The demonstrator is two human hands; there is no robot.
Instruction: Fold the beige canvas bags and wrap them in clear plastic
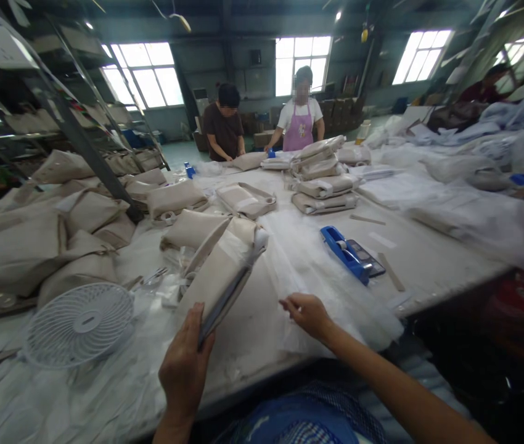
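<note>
My left hand (pixel 185 364) grips the lower end of a folded beige bag (pixel 225 256), thumb on one side and fingers on the other. The bag is held tilted, its far end raised, with a dark grey inner layer showing along its right edge. My right hand (pixel 308 314) is closed in a pinch at the left edge of a clear plastic bag (pixel 299 336), on a layer of similar plastic sheets. Another beige bag (pixel 195 229) with a strap lies just behind the held one.
A blue tape dispenser (pixel 345 253) and a dark phone-like object (pixel 366 258) lie to the right. A white fan (pixel 81 324) stands at left before piled beige bags (pixel 21 253). Stacked wrapped bags (pixel 324 185) sit farther back. Two people (pixel 225 123) work across the table.
</note>
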